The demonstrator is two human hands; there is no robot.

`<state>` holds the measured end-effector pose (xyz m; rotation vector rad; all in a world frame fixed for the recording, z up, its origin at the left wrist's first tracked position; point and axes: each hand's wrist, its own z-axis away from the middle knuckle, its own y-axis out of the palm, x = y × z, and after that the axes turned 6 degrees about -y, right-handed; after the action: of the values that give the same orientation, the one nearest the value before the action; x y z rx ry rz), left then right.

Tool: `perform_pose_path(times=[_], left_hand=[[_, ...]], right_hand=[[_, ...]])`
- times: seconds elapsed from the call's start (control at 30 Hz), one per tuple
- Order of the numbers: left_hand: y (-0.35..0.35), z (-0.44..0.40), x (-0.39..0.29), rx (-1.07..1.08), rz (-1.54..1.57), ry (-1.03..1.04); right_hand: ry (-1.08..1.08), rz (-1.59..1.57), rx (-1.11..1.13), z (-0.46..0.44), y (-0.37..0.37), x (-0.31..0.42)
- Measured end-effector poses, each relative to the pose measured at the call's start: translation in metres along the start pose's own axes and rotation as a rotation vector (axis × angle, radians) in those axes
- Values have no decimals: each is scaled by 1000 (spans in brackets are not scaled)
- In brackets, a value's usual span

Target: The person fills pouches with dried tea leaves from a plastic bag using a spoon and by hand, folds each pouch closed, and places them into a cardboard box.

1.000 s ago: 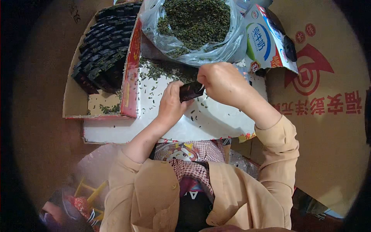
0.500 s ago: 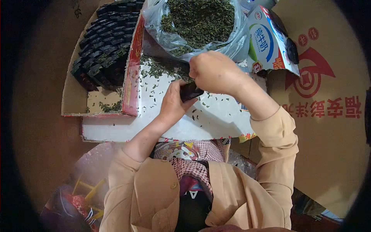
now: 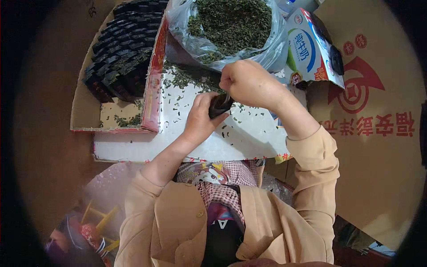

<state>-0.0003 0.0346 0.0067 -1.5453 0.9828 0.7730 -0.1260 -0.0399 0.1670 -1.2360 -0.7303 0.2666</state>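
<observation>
A small black pouch [image 3: 219, 108] is in my left hand [image 3: 201, 116], whose fingers and thumb wrap round it. The mouth of the pouch faces up and gapes. My right hand [image 3: 250, 83] is a closed fist just above it. From this fist a thin grey handle [image 3: 228, 96] reaches down into the pouch mouth; its lower end is hidden. Behind both hands stands a clear plastic bag [image 3: 204, 49] full of dark green dried leaves [image 3: 233, 24], which look like tea. Loose leaves [image 3: 180, 80] lie scattered on the white board [image 3: 133, 147] under my hands.
At the left, a cardboard box [image 3: 153, 89] holds rows of black pouches [image 3: 122, 53], with some leaf bits at its near end. A milk carton box [image 3: 307, 49] stands at the back right. Large printed cardboard [image 3: 369, 178] fills the right side. A person's arm shows at lower left.
The pouch mouth has tipped toward the camera and shows wider. My right fist has shifted slightly, and the grey handle below it now shows. My left hand keeps its grip.
</observation>
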Motion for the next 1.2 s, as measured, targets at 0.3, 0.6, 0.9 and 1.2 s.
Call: perform_pose_path(times=[0.3, 0.6, 0.9, 1.2], left_hand=[[2, 1, 3, -40, -8, 9], [-3, 4, 9, -38, 14, 16], [-4, 4, -6, -9, 75, -106], [-1, 6, 4, 7, 132, -147]], right_hand=[[179, -371, 102, 4, -30, -6], [315, -988, -26, 25, -15, -42], [226, -1239, -259, 64, 9, -45], [121, -1244, -543, 88, 39, -44]])
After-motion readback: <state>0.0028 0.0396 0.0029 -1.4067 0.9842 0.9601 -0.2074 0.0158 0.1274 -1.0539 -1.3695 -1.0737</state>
